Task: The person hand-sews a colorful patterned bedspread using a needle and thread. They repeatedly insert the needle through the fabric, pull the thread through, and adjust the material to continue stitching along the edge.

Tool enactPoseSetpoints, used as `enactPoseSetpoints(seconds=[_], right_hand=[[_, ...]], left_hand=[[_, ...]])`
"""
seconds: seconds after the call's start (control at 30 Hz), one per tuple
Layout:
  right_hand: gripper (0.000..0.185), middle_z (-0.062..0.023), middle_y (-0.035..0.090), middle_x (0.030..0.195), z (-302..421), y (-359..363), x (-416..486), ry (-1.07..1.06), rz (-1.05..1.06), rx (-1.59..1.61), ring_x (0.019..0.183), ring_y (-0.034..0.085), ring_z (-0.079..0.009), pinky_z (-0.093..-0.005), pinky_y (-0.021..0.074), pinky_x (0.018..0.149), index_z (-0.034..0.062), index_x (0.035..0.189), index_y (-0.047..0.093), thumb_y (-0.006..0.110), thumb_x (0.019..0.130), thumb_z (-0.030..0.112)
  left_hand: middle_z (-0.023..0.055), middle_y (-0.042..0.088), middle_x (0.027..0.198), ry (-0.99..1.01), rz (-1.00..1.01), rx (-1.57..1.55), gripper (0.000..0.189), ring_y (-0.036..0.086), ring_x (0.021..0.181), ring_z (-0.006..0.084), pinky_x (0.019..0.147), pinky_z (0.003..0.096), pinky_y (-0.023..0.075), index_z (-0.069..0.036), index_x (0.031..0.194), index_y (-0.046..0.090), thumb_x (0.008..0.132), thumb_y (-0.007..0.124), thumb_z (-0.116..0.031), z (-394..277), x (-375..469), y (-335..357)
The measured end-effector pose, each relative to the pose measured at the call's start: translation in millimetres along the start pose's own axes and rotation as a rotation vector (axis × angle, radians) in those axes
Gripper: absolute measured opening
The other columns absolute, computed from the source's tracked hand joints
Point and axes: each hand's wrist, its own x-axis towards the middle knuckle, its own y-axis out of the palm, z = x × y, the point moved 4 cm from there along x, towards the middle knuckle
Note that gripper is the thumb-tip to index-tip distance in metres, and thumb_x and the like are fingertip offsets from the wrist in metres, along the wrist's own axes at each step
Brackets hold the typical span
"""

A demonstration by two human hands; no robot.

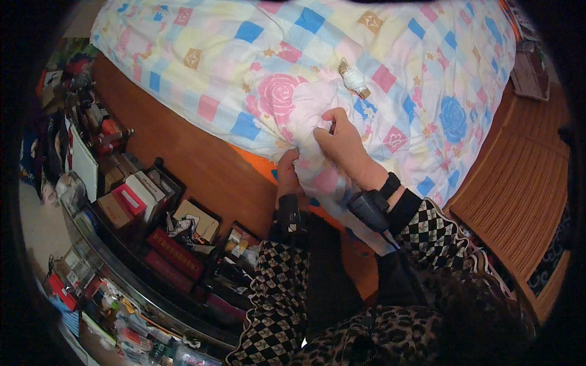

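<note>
A quilt (219, 82) with a patchwork print of roses and coloured squares is spread before me. Its near edge is gathered up between my hands and hangs towards my lap. My left hand (288, 174) grips this edge, thumb on top and the other fingers mostly hidden. On the raised cloth, my right hand (345, 148) has its thumb and index finger bent, their tips slightly apart. Whether something small is held between them cannot be made out. White thread (353, 80) wound on a flat brown piece lies on the quilt just beyond my right hand.
A brown wooden surface (183, 142) borders the quilt on the left. Beyond it are boxes (142, 192) and a dark-edged shelf crowded with small goods. A slatted wooden panel (517, 183) stands at the right. Orange cloth (254, 160) shows under the quilt's edge.
</note>
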Motion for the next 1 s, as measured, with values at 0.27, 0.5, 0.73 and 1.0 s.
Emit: enactPoseSetpoints(seconds=[0.27,0.5,0.73,1.0], right_hand=[[0.028,-0.0215,0.058,0.071,9,-1,-2,-0.108,-0.074,-0.081,0.071,0.058,-0.0398,-0.0437,0.0447,0.064,0.0049,0.100,0.043,0.053,0.077,0.017],[0.016,-0.0195,0.056,0.066,9,-18,-5,-0.190,-0.019,-0.085,0.067,0.059,-0.0342,-0.0416,0.0440,0.060,0.0039,0.091,0.048,0.049,0.080,0.015],[0.008,-0.0186,0.057,0.068,0,-18,-9,-0.269,0.121,-0.169,0.067,0.057,-0.0363,-0.0419,0.0431,0.059,0.0048,0.081,0.051,0.049,0.080,0.012],[0.010,-0.0180,0.056,0.066,7,-21,-7,-0.412,0.072,-0.416,0.066,0.056,-0.0393,-0.0479,0.0420,0.057,0.0078,0.077,0.054,0.050,0.080,0.016]], left_hand=[[0.0099,0.063,0.098,-0.175,0.046,-0.071,0.036,0.062,0.086,0.0225,0.077,0.0354,0.0499,-0.001,0.104,0.058,0.078,0.050,-0.023,6,12,7],[0.0119,0.061,0.103,0.060,-0.030,-0.124,0.046,0.061,0.088,0.0272,0.080,0.0383,0.0500,-0.001,0.112,0.054,0.074,0.052,-0.028,-1,10,-6],[0.0122,0.059,0.110,0.136,-0.013,-0.142,0.050,0.059,0.096,0.0265,0.084,0.0389,0.0481,-0.003,0.118,0.051,0.079,0.050,-0.034,-6,9,-1],[0.0095,0.056,0.116,0.168,-0.068,-0.108,0.051,0.056,0.101,0.0251,0.088,0.0376,0.0453,-0.005,0.121,0.050,0.088,0.042,-0.042,-12,-10,21]])
